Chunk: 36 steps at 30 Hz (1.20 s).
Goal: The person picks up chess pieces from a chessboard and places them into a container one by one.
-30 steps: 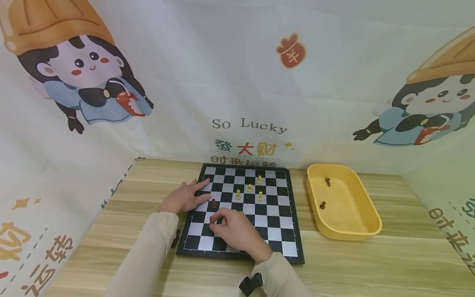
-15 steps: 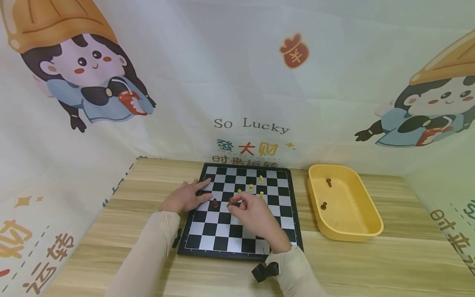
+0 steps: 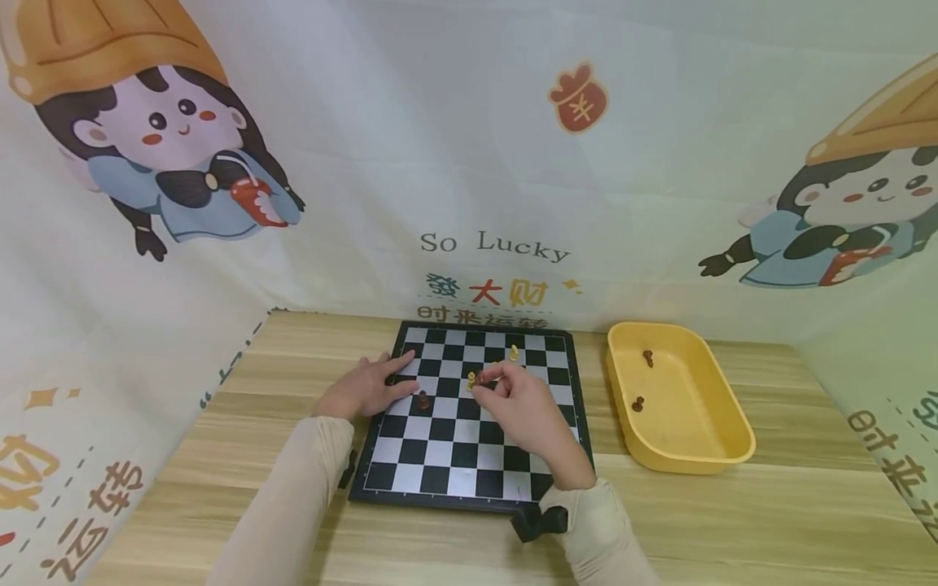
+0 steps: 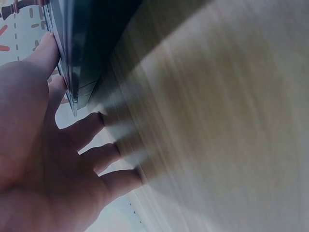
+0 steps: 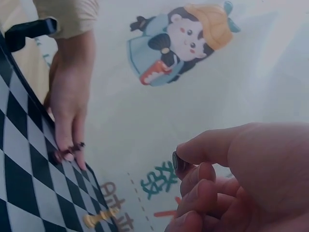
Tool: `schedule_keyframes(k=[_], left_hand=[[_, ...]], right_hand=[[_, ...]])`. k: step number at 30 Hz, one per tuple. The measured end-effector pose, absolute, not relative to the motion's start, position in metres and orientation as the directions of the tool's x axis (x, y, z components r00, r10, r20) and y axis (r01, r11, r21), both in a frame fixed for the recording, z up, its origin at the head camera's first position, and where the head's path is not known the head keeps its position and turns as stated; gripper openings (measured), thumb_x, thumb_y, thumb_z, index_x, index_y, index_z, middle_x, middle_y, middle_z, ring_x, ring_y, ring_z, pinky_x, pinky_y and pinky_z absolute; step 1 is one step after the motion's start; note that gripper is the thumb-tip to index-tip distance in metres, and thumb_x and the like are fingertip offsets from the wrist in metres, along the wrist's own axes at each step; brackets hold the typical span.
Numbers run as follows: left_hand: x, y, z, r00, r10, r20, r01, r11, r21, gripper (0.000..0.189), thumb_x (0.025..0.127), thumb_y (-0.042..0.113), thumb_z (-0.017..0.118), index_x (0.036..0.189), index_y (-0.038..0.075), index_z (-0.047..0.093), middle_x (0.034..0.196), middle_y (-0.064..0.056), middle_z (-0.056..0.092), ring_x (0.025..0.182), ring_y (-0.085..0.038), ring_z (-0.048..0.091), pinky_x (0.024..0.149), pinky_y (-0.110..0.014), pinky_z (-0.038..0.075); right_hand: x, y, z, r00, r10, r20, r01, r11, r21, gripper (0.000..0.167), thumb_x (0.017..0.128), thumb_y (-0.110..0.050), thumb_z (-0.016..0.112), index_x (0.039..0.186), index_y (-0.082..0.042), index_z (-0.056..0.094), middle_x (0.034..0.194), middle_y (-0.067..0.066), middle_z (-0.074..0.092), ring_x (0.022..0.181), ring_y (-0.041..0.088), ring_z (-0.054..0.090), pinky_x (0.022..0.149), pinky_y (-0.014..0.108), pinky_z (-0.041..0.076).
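Note:
My left hand (image 3: 366, 391) rests at the left edge of the chessboard (image 3: 418, 456), thumb and index finger on its top. In the left wrist view the other fingers of the left hand (image 4: 53, 159) reach down to the tabletop. My right hand (image 3: 520, 407) pinches a small dark brown chess piece (image 5: 179, 163) between thumb and fingertips, held above the board beside a yellow chess piece (image 3: 471, 382). Another brown chess piece (image 3: 423, 400) stands near my left thumb. Farther back is a yellow knight-like piece (image 3: 515, 352); the right hand partly or fully hides other yellow pieces.
To the right of the board sits a yellow plastic tray (image 3: 689, 464) with two brown chess pieces (image 3: 638, 404) lying inside. All stands on a wood-grain table (image 3: 806, 488). A printed white cloth (image 3: 410, 122) hangs behind and at the sides.
My right hand has lifted the brown piece from the left front of the board and carried it back and rightward to the yellow pieces. The left hand has stayed in place.

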<state>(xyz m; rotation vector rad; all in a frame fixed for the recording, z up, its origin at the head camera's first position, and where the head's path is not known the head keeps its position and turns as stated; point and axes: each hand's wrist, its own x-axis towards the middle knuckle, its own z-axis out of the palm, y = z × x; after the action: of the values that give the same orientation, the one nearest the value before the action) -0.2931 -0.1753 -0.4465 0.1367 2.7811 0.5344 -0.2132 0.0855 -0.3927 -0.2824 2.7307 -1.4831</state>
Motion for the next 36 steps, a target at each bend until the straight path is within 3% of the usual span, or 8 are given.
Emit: schedule_keyframes(k=[26,36], left_hand=[[-0.295,-0.174,-0.444,-0.949,0.162,-0.271,0.052,0.928,0.369,0.069,0.101,0.064,0.047,0.161,0.039,0.027,0.17,-0.019,0.019,0.155,-0.053,0.01,0.119,-0.073,0.024],[-0.293,-0.176,-0.444,-0.948,0.156,-0.277,0.045,0.929,0.368,0.068,0.101,0.063,0.047,0.161,0.037,0.027,0.17,-0.02,0.019,0.155,-0.054,0.011,0.12,-0.072,0.023]], right_hand=[[-0.227,0.136,-0.385,-0.998,0.012,0.065,-0.05,0.506,-0.861,0.023,0.096,-0.022,0.069,0.112,-0.005,0.068,0.068,-0.002,0.045,0.057,0.014,0.041,0.051,0.023,0.031],[-0.23,0.163,-0.38,-0.993,0.101,0.063,0.001,0.533,-0.846,0.027,0.097,-0.026,0.067,0.114,-0.004,0.069,0.072,-0.001,0.048,0.067,0.017,0.046,0.059,0.026,0.037]])
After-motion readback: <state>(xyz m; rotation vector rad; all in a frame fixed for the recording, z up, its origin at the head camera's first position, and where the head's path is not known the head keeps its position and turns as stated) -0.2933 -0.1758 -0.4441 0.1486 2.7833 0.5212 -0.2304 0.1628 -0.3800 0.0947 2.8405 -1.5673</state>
